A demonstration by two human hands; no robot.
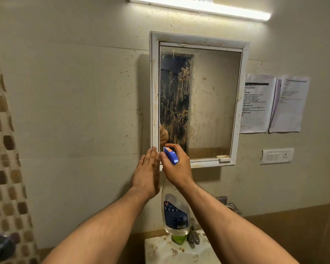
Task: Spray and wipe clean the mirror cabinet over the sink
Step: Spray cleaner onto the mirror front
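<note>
Some of spray bottle (174, 214) hidden behind right hand (176, 166).

Long white tube light (198, 6) lit, mounted high on the wall, running slightly tilted. Beige glazed wall tiles (84, 92) speckled all over with brown spots. Strip of brown-and-tan mosaic tiles (2, 149) down the left edge. Two printed white paper sheets on the wall at right, side by side and slightly overlapping: left sheet (259, 103) with dense black text, right sheet (290, 105) fainter, text unreadable. White plastic switch plate (276, 156) with a socket, below the sheets. Chrome wall fitting (230, 204) lower right. Darker brown tile band (294, 235) along the base. Blurred dark grey objects (0, 246) bottom left, unidentifiable.
</note>
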